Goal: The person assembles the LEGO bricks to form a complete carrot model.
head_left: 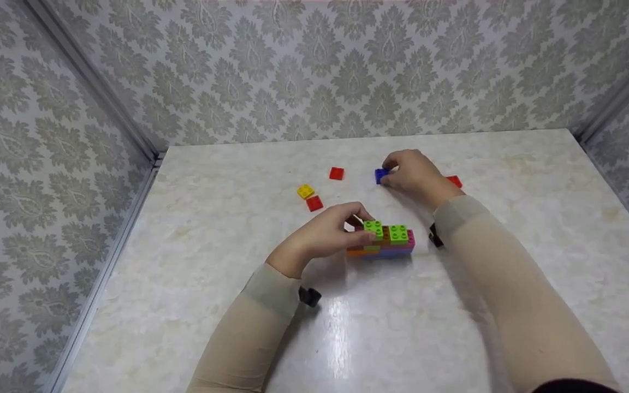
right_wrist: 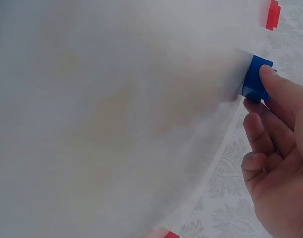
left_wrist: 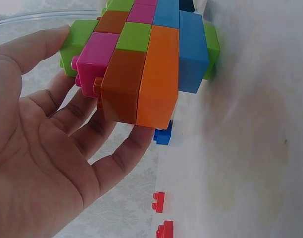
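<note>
A built stack of toy building bricks [head_left: 396,252] stands on the table in orange, blue, pink, brown and green. My left hand [head_left: 322,234] holds its left end. The thumb lies against a lime green brick [head_left: 373,230] on top, and in the left wrist view the fingers reach round the far side. Another lime green brick [head_left: 398,233] sits on top to the right. Farther back, my right hand [head_left: 417,172] pinches a blue brick [head_left: 380,176] between thumb and fingers. In the right wrist view this blue brick [right_wrist: 255,79] is at or very near the tabletop.
Behind the stack lie a yellow brick [head_left: 305,191] and a red brick [head_left: 314,203] close together. Another red brick [head_left: 337,173] lies farther back. One more red brick [head_left: 454,181] is partly hidden behind my right wrist. A patterned wall [head_left: 314,71] borders the pale table [head_left: 211,218].
</note>
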`<state>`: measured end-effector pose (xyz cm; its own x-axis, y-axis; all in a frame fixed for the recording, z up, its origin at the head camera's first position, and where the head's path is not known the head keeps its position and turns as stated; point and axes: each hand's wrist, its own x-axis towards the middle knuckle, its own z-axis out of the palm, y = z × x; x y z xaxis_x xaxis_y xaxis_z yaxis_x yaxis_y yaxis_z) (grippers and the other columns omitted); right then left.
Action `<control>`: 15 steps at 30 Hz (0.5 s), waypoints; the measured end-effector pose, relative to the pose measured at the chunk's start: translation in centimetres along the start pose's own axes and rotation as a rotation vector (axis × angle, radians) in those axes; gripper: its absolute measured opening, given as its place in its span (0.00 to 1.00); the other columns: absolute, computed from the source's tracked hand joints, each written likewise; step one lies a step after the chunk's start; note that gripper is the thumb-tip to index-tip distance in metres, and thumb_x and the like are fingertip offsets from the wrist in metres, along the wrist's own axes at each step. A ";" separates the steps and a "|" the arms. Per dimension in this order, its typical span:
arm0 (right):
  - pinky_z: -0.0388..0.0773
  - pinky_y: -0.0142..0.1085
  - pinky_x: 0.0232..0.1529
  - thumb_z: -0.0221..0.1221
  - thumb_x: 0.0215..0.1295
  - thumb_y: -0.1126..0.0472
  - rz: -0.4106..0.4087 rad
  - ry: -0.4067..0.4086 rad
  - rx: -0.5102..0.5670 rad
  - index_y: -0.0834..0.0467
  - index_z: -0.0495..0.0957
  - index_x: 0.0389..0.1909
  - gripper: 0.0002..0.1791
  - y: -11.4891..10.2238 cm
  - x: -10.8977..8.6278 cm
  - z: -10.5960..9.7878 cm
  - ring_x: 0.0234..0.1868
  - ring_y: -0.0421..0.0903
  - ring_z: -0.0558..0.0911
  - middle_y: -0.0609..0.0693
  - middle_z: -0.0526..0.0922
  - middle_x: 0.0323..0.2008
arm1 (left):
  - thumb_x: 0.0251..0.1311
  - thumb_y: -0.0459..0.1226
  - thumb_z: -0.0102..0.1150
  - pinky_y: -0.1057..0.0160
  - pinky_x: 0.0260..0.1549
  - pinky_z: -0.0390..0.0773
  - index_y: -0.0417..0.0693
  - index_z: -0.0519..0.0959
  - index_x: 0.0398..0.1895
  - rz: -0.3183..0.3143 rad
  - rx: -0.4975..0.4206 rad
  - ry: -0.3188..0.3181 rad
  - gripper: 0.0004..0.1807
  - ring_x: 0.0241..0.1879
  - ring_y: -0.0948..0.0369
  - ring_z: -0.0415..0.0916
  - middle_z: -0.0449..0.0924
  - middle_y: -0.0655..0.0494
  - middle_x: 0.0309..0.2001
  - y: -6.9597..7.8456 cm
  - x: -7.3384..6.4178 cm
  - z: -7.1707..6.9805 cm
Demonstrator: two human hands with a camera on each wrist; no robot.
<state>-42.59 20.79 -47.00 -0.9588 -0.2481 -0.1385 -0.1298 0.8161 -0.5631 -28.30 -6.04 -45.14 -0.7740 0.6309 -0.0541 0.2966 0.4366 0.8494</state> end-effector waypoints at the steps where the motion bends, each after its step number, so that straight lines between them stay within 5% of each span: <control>1: 0.76 0.60 0.77 0.72 0.77 0.53 -0.007 0.004 0.005 0.56 0.85 0.67 0.23 0.1 -0.2 -0.1 0.73 0.60 0.82 0.58 0.87 0.68 | 0.77 0.46 0.72 0.50 0.69 0.82 0.55 0.84 0.58 -0.002 -0.001 -0.001 0.14 0.63 0.58 0.84 0.87 0.57 0.63 0.0 0.0 0.0; 9: 0.78 0.50 0.56 0.71 0.77 0.50 -0.053 0.024 0.078 0.55 0.84 0.73 0.28 1.2 -2.6 -0.7 0.58 0.56 0.80 0.57 0.86 0.69 | 0.76 0.48 0.73 0.50 0.70 0.82 0.56 0.84 0.57 -0.027 -0.024 -0.015 0.14 0.64 0.58 0.83 0.87 0.58 0.63 0.0 0.2 0.0; 15: 0.76 0.45 0.53 0.72 0.77 0.47 -0.109 0.056 0.149 0.54 0.86 0.70 0.27 2.1 -5.5 -0.9 0.59 0.56 0.82 0.58 0.87 0.66 | 0.76 0.48 0.73 0.50 0.70 0.82 0.55 0.84 0.56 -0.045 -0.052 -0.016 0.14 0.64 0.57 0.82 0.87 0.57 0.63 -0.1 0.1 -0.1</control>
<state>-37.81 24.38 -46.65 -0.9543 -0.2978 -0.0270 -0.1986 0.6989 -0.6871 -28.47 -6.08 -45.15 -0.7768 0.6216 -0.1011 0.2315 0.4311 0.8721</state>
